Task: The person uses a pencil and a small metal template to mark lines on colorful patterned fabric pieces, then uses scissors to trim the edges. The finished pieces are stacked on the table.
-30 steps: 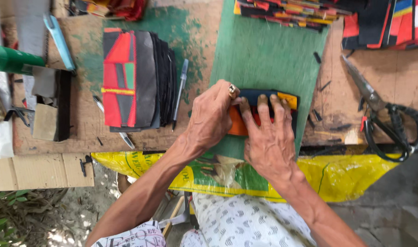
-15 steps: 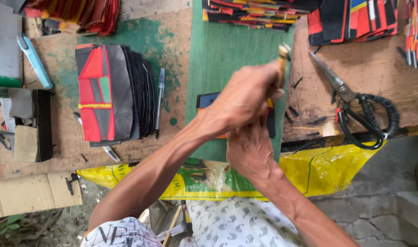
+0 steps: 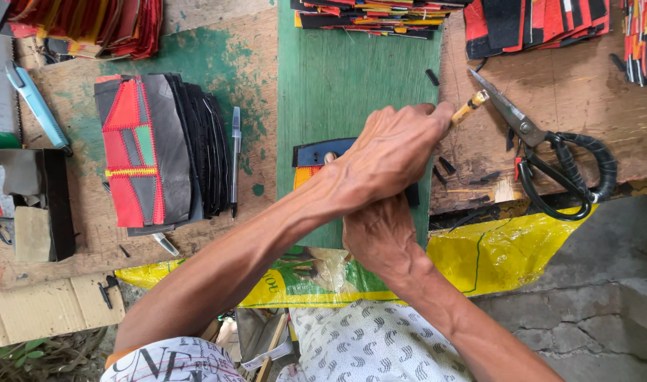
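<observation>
On the green board [image 3: 352, 99] laid across the middle of the wooden table [image 3: 592, 106], a small piece of black, blue and orange material [image 3: 315, 157] lies flat, close to the near edge. The left hand [image 3: 391, 152] crosses over it from the person's left, fingers curled tight around a slim tool with a yellow-and-brown handle [image 3: 471, 107] whose end sticks out past the knuckles toward the table's right side. The right hand [image 3: 380, 233] sits directly beneath the left one at the near edge; most of it is covered, so it cannot be told whether its fingers are spread or gripping anything, though it rests against the piece. Just to the right of the tool, black-handled scissors [image 3: 550, 159] lie on bare wood with the blades pointing toward the far edge. Toward the left side, a stack of cut pieces [image 3: 161, 152] in red, grey and black lies fanned, with a pen [image 3: 236, 159] just beside its right flank. A light blue utility knife [image 3: 37, 106] rests near the left edge. More coloured pieces [image 3: 380, 15] are piled along the far edge. A yellow plastic sheet [image 3: 500, 251] hangs over the near edge.
</observation>
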